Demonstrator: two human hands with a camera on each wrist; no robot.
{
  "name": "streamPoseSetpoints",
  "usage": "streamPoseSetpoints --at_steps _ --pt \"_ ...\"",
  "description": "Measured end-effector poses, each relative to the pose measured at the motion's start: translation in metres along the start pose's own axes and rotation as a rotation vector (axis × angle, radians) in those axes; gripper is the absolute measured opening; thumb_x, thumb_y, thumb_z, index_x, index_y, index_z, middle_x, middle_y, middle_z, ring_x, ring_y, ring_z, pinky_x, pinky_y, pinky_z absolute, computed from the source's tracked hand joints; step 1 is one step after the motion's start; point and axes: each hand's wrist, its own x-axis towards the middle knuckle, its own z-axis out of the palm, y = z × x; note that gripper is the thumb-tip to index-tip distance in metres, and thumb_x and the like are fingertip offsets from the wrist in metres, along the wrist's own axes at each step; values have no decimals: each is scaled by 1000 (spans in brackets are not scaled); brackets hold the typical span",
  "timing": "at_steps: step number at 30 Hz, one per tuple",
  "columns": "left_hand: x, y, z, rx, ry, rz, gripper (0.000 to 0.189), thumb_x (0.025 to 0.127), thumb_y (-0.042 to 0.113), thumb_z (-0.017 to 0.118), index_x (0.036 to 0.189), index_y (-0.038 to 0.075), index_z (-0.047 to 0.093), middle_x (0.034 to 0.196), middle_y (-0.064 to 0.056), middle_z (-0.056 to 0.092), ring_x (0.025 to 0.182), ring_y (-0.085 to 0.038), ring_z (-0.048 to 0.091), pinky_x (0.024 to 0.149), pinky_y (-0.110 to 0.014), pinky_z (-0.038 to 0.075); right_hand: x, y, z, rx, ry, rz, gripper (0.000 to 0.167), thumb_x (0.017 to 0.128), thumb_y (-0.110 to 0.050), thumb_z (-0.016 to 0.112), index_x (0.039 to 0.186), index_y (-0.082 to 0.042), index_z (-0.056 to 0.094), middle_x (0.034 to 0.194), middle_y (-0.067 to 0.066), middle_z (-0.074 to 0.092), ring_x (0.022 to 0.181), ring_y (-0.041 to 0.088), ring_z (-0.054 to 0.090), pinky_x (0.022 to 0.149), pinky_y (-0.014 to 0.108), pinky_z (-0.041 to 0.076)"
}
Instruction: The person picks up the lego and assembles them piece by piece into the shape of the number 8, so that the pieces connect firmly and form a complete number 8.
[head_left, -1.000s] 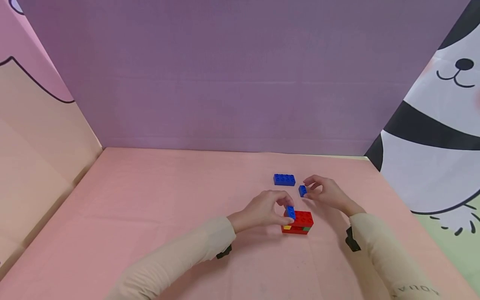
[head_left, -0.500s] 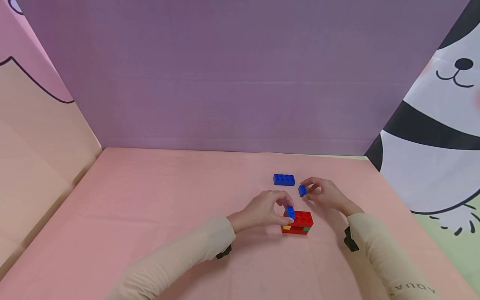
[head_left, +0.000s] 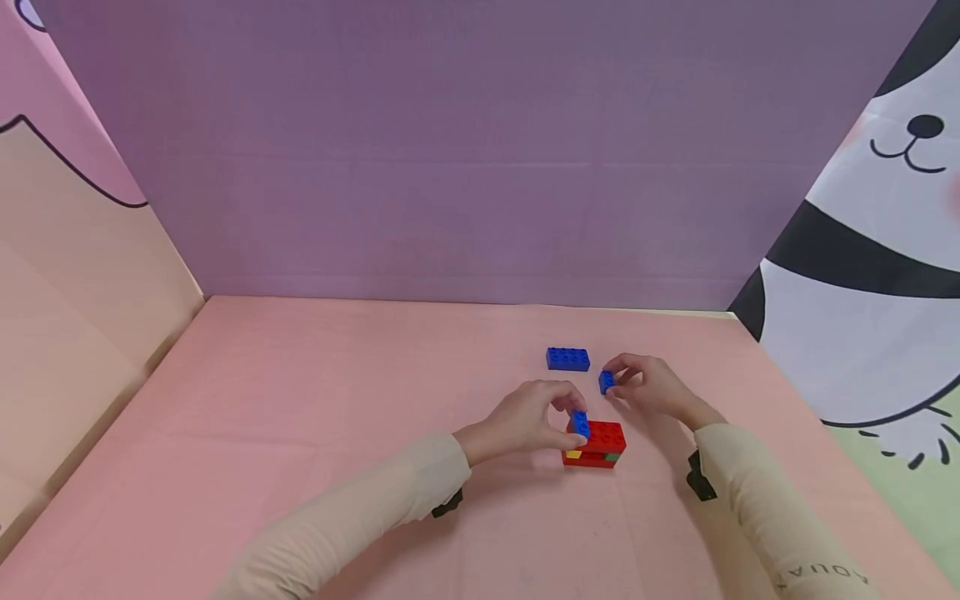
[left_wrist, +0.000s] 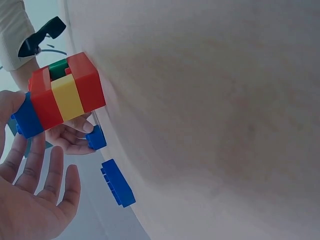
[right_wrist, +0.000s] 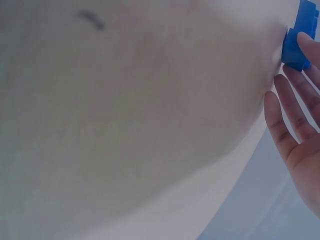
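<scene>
My left hand [head_left: 536, 418] pinches a small blue brick [head_left: 581, 423] between thumb and fingers, on the left end of a red brick stack [head_left: 607, 435]. The left wrist view shows that stack as two red layers with a yellow brick [left_wrist: 67, 97] and a green brick [left_wrist: 58, 68] sandwiched between them. Behind the stack, my right hand [head_left: 654, 387] holds a second small blue brick [head_left: 606, 382] between thumb and fingers, close over the table. In the right wrist view the thumb lies against this small brick [right_wrist: 293, 50], the lower fingers extended.
A longer blue brick [head_left: 567, 359] with two rows of studs lies on the pink table [head_left: 337, 392], left of the right hand's brick. A purple wall panel [head_left: 465, 167] rises at the table's back edge. A panda-printed panel [head_left: 862, 350] stands at the right.
The right hand has shifted slightly left, its fingers coming in around the small blue brick, which has moved a touch to the right. The left hand and the stack stay in place.
</scene>
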Motion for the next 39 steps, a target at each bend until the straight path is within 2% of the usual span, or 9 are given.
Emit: streamPoseSetpoints --at_steps 17,24,31,39 --pt "1 -2 0 -2 -1 -5 34 72 31 76 101 27 57 94 14 59 100 -12 54 76 -18 45 -11 -15 -11 -29 -48 -65 31 81 -11 68 109 -4 59 105 16 62 90 28 60 71 35 55" --pt "1 -1 -1 -4 -4 16 35 72 30 77 101 26 57 93 14 59 101 -14 55 76 -17 45 -22 -22 -15 -41 -21 -87 32 80 -11 69 110 -6 59 106 13 62 90 26 60 69 31 55" --pt "1 0 -1 -7 -8 7 35 73 30 76 101 25 57 93 13 59 101 -14 55 76 -18 44 -32 -28 -22 -53 13 -112 35 77 -12 72 109 -8 59 104 12 62 90 26 60 66 30 55" --pt "1 0 -1 -10 -1 9 34 72 30 77 101 26 57 93 14 59 101 -14 55 77 -18 44 -39 -36 -25 -56 26 -142 39 76 -17 74 111 -10 59 103 7 64 89 22 61 66 20 52"
